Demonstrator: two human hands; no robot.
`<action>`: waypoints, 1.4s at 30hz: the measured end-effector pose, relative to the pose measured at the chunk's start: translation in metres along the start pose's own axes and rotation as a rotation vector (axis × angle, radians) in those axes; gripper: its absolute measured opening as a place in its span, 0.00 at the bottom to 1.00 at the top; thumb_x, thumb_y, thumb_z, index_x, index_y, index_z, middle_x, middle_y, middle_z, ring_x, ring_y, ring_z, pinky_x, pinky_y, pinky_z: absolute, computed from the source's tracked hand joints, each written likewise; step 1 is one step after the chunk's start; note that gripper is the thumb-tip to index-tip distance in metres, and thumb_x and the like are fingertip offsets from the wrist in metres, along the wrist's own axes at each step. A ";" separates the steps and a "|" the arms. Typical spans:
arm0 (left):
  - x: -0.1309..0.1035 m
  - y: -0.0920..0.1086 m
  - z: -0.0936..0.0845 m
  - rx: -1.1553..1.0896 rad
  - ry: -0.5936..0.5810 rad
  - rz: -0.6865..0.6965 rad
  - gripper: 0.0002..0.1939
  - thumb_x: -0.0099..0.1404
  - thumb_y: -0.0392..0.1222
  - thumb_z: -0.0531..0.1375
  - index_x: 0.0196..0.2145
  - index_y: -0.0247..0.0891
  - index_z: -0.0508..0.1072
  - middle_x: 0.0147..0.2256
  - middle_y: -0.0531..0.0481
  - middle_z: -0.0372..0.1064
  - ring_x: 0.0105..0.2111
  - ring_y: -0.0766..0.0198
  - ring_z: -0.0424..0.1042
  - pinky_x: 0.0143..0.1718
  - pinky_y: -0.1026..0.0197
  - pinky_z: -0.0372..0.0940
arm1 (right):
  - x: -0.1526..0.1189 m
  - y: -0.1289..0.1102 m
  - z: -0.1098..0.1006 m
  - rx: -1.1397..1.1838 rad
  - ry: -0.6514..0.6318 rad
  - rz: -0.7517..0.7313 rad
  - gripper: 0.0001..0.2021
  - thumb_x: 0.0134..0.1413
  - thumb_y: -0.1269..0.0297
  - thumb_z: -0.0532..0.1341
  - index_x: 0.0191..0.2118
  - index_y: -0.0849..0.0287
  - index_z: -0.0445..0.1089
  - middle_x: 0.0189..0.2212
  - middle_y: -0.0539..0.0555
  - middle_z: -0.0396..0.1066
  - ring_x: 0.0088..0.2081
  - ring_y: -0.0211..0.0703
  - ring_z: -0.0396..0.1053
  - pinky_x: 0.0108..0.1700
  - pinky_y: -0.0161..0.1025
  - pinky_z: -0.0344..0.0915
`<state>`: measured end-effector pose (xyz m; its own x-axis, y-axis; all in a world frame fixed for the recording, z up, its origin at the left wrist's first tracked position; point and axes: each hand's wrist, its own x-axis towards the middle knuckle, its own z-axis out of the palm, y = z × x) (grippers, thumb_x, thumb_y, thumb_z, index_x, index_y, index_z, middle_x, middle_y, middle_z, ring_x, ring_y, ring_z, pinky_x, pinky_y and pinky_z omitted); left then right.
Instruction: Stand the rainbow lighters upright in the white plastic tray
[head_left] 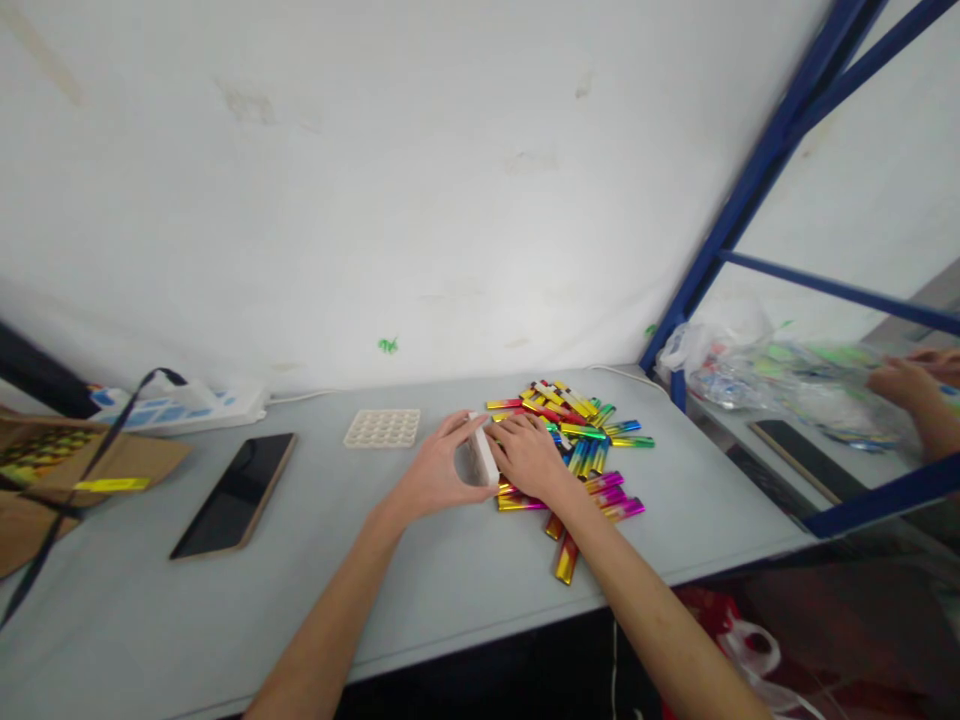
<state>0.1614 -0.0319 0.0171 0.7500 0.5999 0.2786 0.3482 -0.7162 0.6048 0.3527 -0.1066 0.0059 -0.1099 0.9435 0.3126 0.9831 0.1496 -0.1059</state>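
Note:
My left hand point(436, 468) grips a white tray point(484, 452) between thumb and fingers, with the tray stood on edge. It looks like the pale grid tray point(382, 428) lying flat to the left, with rows of holes. Close against the held tray's right side is my right hand point(529, 455), its fingers bent over a loose pile of shiny lighters point(592, 452). Those fingertips are partly hidden, so what they hold cannot be made out. The lighters are gold, blended with red, green, blue and purple.
A dark phone point(236, 495) lies at the left, near an open cardboard box point(142, 465) and a white power strip point(195, 408). Blue metal shelf posts point(720, 230) border the right side. Beyond them are plastic bags point(787, 385) and another person's hand point(904, 385).

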 end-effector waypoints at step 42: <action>-0.146 -0.080 -0.046 0.398 0.299 -0.242 0.34 0.62 0.65 0.67 0.60 0.48 0.72 0.66 0.43 0.61 0.63 0.44 0.70 0.67 0.40 0.66 | 0.007 0.010 0.022 0.375 0.286 -0.014 0.12 0.74 0.67 0.55 0.50 0.59 0.77 0.51 0.61 0.80 0.55 0.53 0.75 0.62 0.53 0.69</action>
<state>-0.0020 -0.0463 -0.0374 0.4500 0.7977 0.4014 0.7202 -0.5900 0.3650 0.3582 -0.0922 -0.0142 -0.0264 0.8290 0.5586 0.8550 0.3082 -0.4171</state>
